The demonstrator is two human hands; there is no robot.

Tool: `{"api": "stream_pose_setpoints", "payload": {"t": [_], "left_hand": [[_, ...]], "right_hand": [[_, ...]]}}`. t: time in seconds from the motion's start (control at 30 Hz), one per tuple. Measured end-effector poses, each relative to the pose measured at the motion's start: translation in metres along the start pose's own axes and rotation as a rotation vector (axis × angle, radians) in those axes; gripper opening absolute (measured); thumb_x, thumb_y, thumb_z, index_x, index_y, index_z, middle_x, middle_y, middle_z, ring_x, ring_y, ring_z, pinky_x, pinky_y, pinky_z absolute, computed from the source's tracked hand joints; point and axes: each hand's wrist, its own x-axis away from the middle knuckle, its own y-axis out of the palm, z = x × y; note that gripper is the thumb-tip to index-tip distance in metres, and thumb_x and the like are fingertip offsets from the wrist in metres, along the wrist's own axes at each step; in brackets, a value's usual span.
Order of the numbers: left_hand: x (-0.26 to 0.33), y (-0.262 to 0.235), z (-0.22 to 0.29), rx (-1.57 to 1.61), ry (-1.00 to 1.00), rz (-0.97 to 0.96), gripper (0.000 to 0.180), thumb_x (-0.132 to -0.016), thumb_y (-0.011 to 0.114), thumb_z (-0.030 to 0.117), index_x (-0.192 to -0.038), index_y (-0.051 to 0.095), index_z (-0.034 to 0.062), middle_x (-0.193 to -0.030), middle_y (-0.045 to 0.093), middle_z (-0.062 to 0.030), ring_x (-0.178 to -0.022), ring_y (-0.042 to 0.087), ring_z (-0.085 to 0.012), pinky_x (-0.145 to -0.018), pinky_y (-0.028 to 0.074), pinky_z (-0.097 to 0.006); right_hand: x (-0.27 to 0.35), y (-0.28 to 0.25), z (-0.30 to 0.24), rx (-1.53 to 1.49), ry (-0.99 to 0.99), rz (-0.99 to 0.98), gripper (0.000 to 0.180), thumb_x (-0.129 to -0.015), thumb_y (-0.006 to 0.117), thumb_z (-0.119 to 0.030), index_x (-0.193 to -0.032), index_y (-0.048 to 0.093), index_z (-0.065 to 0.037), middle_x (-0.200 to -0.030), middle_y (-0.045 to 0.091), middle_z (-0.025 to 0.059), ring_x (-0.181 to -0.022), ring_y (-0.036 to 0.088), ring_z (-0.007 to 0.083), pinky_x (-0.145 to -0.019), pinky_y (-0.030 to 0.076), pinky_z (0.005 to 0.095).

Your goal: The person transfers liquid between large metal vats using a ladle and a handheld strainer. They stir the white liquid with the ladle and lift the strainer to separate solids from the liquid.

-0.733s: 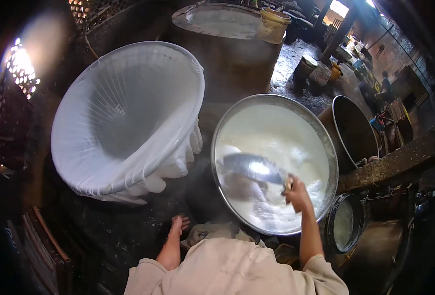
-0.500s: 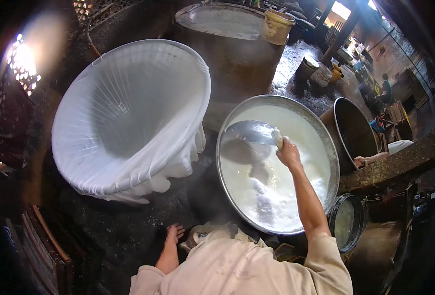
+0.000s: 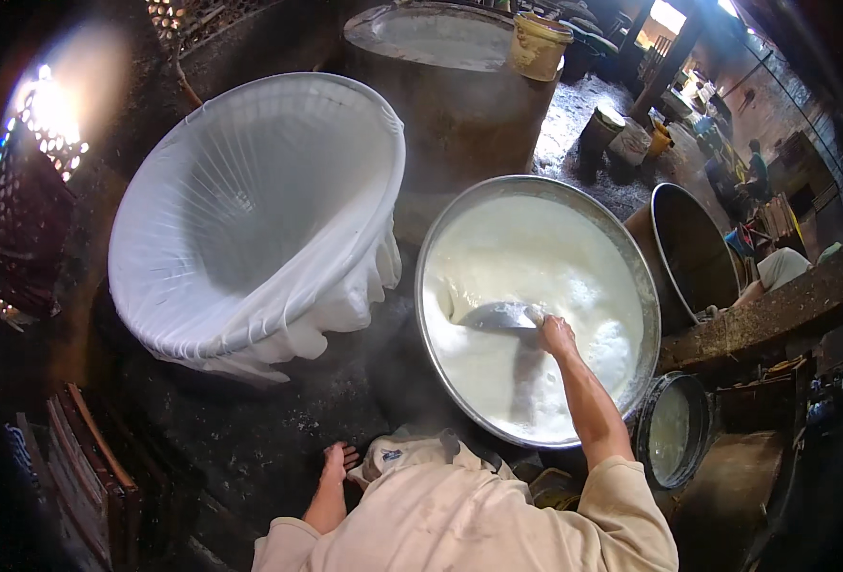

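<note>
Head view: my right hand point(image 3: 557, 336) is wrapped around the handle of a shiny metal scoop point(image 3: 496, 316); its blade, just left of my grip, sits partly in creamy white liquid point(image 3: 526, 224). A wide round metal basin point(image 3: 639, 250) holds the liquid beneath that hand. Farther left of my grip, white cloth point(image 3: 250, 229) sags inside a large tilted ring. Low and left of the grip, my left hand point(image 3: 337, 458) is near my waist, fingers loosely apart.
</note>
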Motion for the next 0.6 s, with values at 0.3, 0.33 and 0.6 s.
{"api": "stream_pose_setpoints", "payload": {"t": [0.3,0.33,0.6], "left_hand": [[0.003,0.066,0.011,-0.138,0.108,-0.095,0.035,-0.083,0.037,0.027,-0.109,0.049,0.0074,-0.09,0.06,-0.0088,-0.07,0.058,-0.0198,-0.057,0.047,-0.032],[0.005,0.076,0.011,-0.152,0.108,-0.103,0.035,-0.083,0.037,0.027,-0.109,0.049,0.0074,-0.09,0.06,-0.0088,-0.07,0.058,-0.0198,-0.057,0.047,-0.032],[0.02,0.116,-0.023,-0.175,0.166,-0.177,0.04,-0.084,0.039,0.033,-0.115,0.046,0.0082,-0.097,0.06,-0.0097,-0.076,0.06,-0.0209,-0.06,0.046,-0.033]], "right_hand": [[0.065,0.029,0.115,0.028,0.083,-0.092,0.024,-0.066,0.061,-0.017,-0.085,0.059,-0.004,-0.085,0.06,0.0192,-0.083,0.058,0.0354,-0.073,0.047,0.0427],[0.072,0.032,0.136,0.001,0.103,-0.052,0.024,-0.065,0.061,-0.015,-0.085,0.059,-0.002,-0.084,0.06,0.0202,-0.082,0.058,0.0355,-0.073,0.047,0.0426],[0.14,-0.064,0.208,0.025,0.035,-0.044,0.03,-0.063,0.055,-0.009,-0.092,0.058,-0.003,-0.088,0.059,0.0209,-0.085,0.056,0.036,-0.076,0.045,0.0429]]}}
